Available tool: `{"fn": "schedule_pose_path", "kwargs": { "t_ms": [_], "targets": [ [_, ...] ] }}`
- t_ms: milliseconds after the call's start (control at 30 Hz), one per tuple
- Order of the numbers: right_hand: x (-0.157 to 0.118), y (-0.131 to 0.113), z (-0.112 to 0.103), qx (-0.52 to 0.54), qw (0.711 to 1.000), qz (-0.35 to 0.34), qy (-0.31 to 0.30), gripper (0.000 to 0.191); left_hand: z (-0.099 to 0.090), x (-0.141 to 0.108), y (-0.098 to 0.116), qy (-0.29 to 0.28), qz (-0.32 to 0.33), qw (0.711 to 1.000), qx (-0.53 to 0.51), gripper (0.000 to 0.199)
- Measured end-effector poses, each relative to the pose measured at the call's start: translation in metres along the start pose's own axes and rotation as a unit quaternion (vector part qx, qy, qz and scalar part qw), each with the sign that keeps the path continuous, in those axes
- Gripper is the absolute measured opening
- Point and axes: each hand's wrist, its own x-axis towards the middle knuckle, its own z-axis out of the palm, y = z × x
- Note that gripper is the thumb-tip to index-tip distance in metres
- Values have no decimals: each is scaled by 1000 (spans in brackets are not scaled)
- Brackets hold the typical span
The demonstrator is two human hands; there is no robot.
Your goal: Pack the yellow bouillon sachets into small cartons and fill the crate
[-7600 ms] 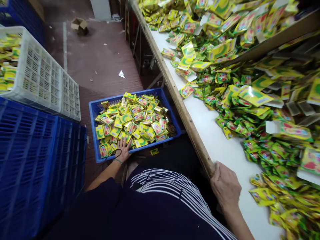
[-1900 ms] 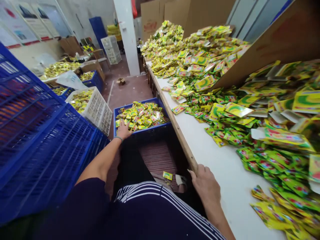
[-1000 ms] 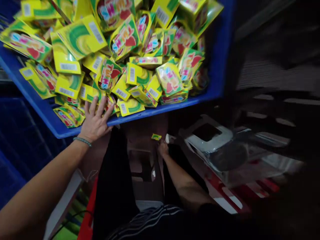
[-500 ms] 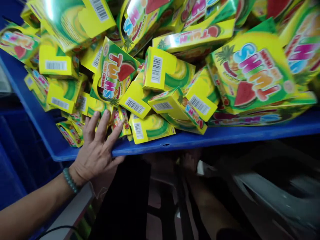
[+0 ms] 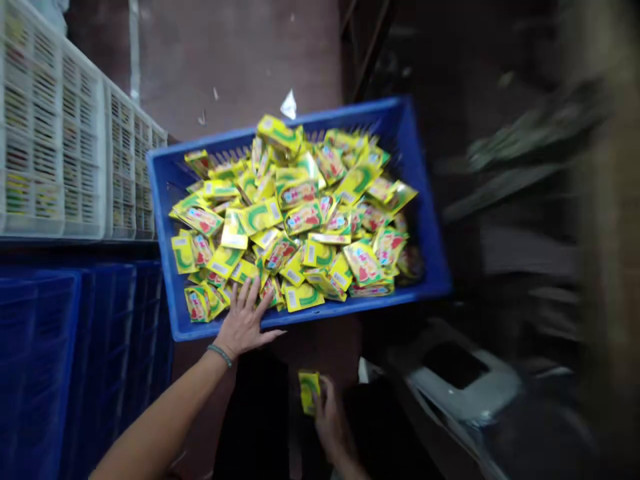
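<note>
A blue plastic crate [image 5: 300, 325] holds a heap of small yellow-green candy boxes [image 5: 260, 217] printed with fruit and bright lettering. Over the crate's near rim lies my left hand [image 5: 243, 325], fingers spread, its fingertips against boxes at the front of the heap; a beaded bracelet circles the wrist. Below the crate, close to my legs, my right hand [image 5: 327, 407] is closed on one yellow candy box [image 5: 309, 392]. Motion slightly blurs that hand, and its fingers partly cover the box.
White lattice crates [image 5: 83, 147] with yellow packs inside stand at the left, above stacked blue crates [image 5: 100, 347]. A white scrap [image 5: 289, 105] lies on the floor [image 5: 240, 53] beyond. At the lower right is a blurred grey plastic object [image 5: 460, 377].
The view has pulled back and shows the whole crate. My left hand stays at the near rim. My right hand, in shadow with its contents unclear before, now shows holding a candy box.
</note>
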Motion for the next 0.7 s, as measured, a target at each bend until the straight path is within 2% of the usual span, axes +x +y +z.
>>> {"fn": "schedule_pose_path", "kwargs": {
  "t_ms": [33, 100, 200, 267, 333, 433, 467, 533, 567, 633, 667, 700],
  "targets": [
    [-4, -29, -5, 20, 1000, -12, 4, 48, 1, -1, -1, 8, 0, 1000, -10, 91],
    [8, -95, -24, 61, 997, -34, 43, 49, 1, -3, -3, 22, -2, 999, -32, 87],
    [62, -198, -59, 85, 980, -110, 141, 59, -4, -4, -3, 19, -23, 997, -66, 81],
    [100, -251, -68, 31, 978, -154, 135, 60, -12, -6, -3, 19, -53, 995, -85, 78],
    [129, -283, -58, -42, 969, -229, 79, 52, -23, -12, -5, 31, -112, 989, -89, 73],
    [160, -318, -23, -124, 922, -367, -19, 41, -42, -33, -17, 54, -225, 971, -66, 67],
    [171, -333, -12, -140, 903, -406, -24, 41, -48, -43, -24, 58, -262, 962, -54, 64],
    [202, -374, 2, -161, 875, -456, 11, 45, -62, -66, -38, 62, -338, 939, -34, 60],
    [222, -399, 6, -178, 869, -461, 39, 50, -68, -77, -45, 63, -380, 922, -29, 59],
    [263, -446, 15, -216, 880, -414, 87, 61, -78, -99, -54, 66, -477, 876, -30, 58],
    [280, -465, 20, -241, 894, -370, 81, 65, -81, -109, -56, 67, -530, 844, -39, 59],
    [293, -481, 26, -270, 904, -328, 44, 66, -82, -116, -55, 68, -584, 807, -52, 62]
  ]
}}
